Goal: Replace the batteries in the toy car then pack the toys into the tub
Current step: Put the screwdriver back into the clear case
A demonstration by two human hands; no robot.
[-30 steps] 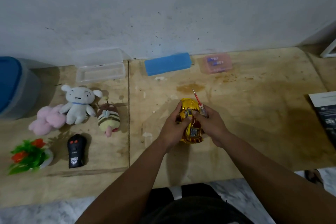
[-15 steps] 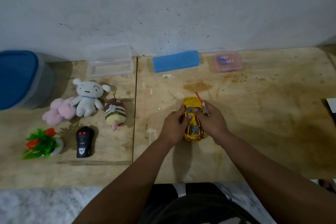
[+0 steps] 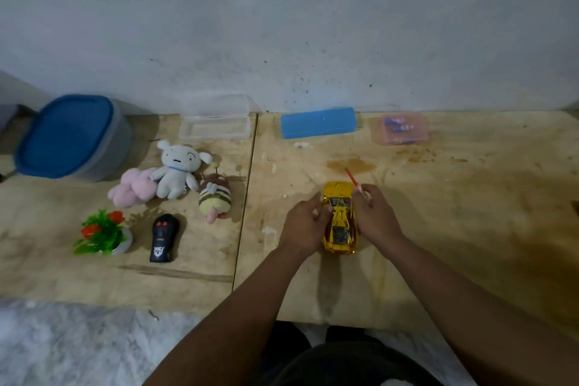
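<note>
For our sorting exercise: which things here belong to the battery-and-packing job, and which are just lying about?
Job: toy car, screwdriver, battery box, tub, soft toys, remote.
Lying about: blue case, clear case, plastic plant.

The toy car (image 3: 340,222) sits on the table (image 3: 470,213) right in front of me, between my left hand (image 3: 305,227) and my right hand (image 3: 374,218). Far left, at the wall, stands the lidded tub (image 3: 73,138). Right of it lie three plush toys (image 3: 175,178) touching one another, with an open case (image 3: 216,127) behind them. Before the plush toys lie the remote (image 3: 163,238) and, left of that, a small potted plant (image 3: 101,233). Behind the car, along the wall, lie a closed box (image 3: 318,122) and, to its right, a small case (image 3: 402,128).
</note>
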